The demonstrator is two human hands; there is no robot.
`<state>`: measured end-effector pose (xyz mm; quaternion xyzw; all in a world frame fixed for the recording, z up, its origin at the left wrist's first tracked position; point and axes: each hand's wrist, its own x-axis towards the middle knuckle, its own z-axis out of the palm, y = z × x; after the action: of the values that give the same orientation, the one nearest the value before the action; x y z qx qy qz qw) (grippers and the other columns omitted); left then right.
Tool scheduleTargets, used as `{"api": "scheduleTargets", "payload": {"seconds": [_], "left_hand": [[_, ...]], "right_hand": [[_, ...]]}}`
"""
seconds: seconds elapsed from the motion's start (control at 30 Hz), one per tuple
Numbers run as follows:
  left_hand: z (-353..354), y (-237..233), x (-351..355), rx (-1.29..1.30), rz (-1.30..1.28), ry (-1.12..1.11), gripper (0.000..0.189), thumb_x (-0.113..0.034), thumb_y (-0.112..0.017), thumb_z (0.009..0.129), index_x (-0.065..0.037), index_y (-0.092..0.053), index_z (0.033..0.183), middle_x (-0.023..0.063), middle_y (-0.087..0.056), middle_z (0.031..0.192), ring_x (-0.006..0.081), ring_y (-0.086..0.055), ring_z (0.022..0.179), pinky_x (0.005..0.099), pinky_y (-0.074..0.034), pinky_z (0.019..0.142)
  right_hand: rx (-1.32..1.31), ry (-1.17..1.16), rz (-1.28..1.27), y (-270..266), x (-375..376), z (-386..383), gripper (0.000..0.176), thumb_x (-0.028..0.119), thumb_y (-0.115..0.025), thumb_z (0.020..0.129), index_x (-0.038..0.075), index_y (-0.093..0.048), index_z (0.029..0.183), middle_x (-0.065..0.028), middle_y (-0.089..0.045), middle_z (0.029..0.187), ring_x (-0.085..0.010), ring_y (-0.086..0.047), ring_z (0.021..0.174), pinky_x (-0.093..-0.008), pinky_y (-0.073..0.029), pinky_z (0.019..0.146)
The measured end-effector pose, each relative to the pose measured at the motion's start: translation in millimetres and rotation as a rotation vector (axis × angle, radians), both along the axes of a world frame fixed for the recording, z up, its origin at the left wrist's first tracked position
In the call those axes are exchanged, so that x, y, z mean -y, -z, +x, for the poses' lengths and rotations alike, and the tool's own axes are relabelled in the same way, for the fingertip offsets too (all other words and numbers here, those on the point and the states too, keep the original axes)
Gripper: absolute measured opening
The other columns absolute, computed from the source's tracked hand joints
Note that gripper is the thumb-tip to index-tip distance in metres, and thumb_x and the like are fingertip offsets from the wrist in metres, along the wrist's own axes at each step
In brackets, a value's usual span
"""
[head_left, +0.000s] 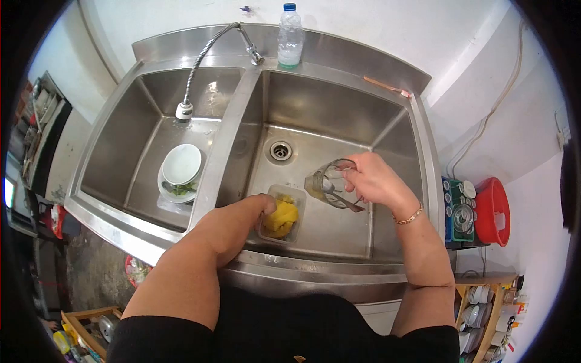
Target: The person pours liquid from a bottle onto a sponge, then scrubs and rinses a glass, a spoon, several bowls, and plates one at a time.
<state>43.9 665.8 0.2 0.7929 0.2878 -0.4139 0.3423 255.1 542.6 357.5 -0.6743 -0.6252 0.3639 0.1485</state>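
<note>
My right hand [375,179] is closed round a clear glass mug [315,184], tilted on its side above the right sink basin. A metal spoon [328,185] shows inside the mug, and a handle end sticks out past its mouth. Low in the same basin stands a clear plastic tub [289,237] with a bunched yellow cloth [282,219] in it. My left hand [264,204] reaches over the tub's left side and is closed at the cloth's edge; its fingertips are hidden.
Stacked white bowls [182,164] with green scraps sit in the left basin, below a flexible tap [184,111]. A plastic bottle [290,37] stands on the back ledge, and a brown-handled brush [387,86] lies further right. Beyond the sink is a red basin [493,212].
</note>
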Motion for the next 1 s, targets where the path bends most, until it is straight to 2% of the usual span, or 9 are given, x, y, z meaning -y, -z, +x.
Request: {"api": "scheduleTargets", "payload": {"seconds": [0.07,0.1,0.17,0.23,0.43,0.5,0.7,0.83,1.0], "left_hand": [[15,-107,30,-0.105,-0.045,-0.866,0.029,-0.02,-0.063,0.071,0.001,-0.064,0.091,0.019,-0.063,0.094,0.0309,-0.061,0.089,0.0349,-0.047,0.08],[23,-117,29,-0.101,-0.037,-0.876,0.029,-0.02,-0.063,0.071,0.001,-0.064,0.091,0.019,-0.063,0.094,0.0309,-0.061,0.089,0.0349,-0.047,0.08],[34,-136,23,0.092,0.406,0.154,0.054,-0.027,-0.073,0.067,0.008,-0.055,0.105,0.0253,-0.06,0.096,0.0351,-0.059,0.092,0.038,-0.045,0.085],[22,-215,37,0.372,0.297,-0.421,0.082,-0.027,-0.078,0.061,0.011,-0.037,0.121,0.0289,-0.053,0.11,0.0357,-0.054,0.103,0.0389,-0.042,0.09],[-41,-339,49,1.182,0.348,-0.298,0.099,-0.025,-0.081,0.058,0.002,-0.022,0.132,0.022,-0.043,0.124,0.0316,-0.044,0.114,0.0365,-0.036,0.096],[-62,-351,50,1.332,0.452,-0.231,0.099,-0.026,-0.082,0.057,0.002,-0.023,0.132,0.0208,-0.044,0.122,0.0313,-0.045,0.113,0.0364,-0.036,0.096],[-137,-342,33,1.597,0.576,-0.545,0.088,-0.023,-0.083,0.056,0.0,-0.032,0.124,0.0155,-0.048,0.115,0.0256,-0.051,0.103,0.0346,-0.041,0.089],[-206,-335,20,1.48,0.549,-0.773,0.08,-0.018,-0.081,0.055,-0.002,-0.037,0.119,0.0116,-0.053,0.098,0.0202,-0.053,0.091,0.0325,-0.043,0.083],[-290,-313,-12,1.154,0.52,-0.903,0.073,-0.021,-0.079,0.054,-0.002,-0.039,0.112,0.0146,-0.055,0.091,0.0247,-0.057,0.087,0.0337,-0.045,0.079]], "right_hand": [[-0.01,0.013,-0.011,-3,-1,-6,0.017,0.008,-0.045,0.081,-0.005,-0.056,0.085,-0.0126,-0.058,0.063,-0.0163,-0.054,0.045,-0.0296,-0.045,0.041],[-0.019,0.038,-0.026,-5,-1,-9,0.017,0.008,-0.045,0.082,-0.005,-0.056,0.086,-0.013,-0.058,0.063,-0.0163,-0.054,0.045,-0.0297,-0.044,0.041],[-0.002,0.029,-0.018,-16,1,-16,0.017,0.008,-0.045,0.082,-0.005,-0.056,0.086,-0.013,-0.058,0.062,-0.0158,-0.054,0.045,-0.0289,-0.044,0.041],[0.014,0.01,-0.014,-25,0,-21,0.017,0.008,-0.046,0.081,-0.006,-0.056,0.086,-0.0131,-0.057,0.062,-0.0152,-0.054,0.045,-0.0282,-0.044,0.04],[-0.114,0.046,-0.014,-58,-21,-52,0.021,0.007,-0.047,0.081,-0.005,-0.057,0.095,-0.0072,-0.056,0.061,-0.0088,-0.047,0.041,-0.0221,-0.039,0.034],[-0.135,0.016,0.019,-70,-34,-76,0.019,0.006,-0.048,0.079,-0.006,-0.056,0.092,-0.009,-0.056,0.06,-0.0091,-0.045,0.039,-0.0232,-0.039,0.033],[-0.224,-0.088,-0.029,-64,-88,-173,0.021,0.009,-0.05,0.079,-0.006,-0.055,0.092,-0.0113,-0.057,0.062,-0.0146,-0.051,0.041,-0.0265,-0.041,0.033],[-0.407,-0.074,-0.143,-44,-112,-243,0.027,0.018,-0.051,0.083,-0.005,-0.056,0.095,-0.012,-0.057,0.063,-0.0182,-0.056,0.045,-0.0274,-0.045,0.036],[-0.416,0.003,-0.099,-11,-172,-256,0.037,0.03,-0.051,0.085,-0.004,-0.054,0.101,-0.0126,-0.058,0.069,-0.0187,-0.058,0.05,-0.0276,-0.049,0.043]]}}
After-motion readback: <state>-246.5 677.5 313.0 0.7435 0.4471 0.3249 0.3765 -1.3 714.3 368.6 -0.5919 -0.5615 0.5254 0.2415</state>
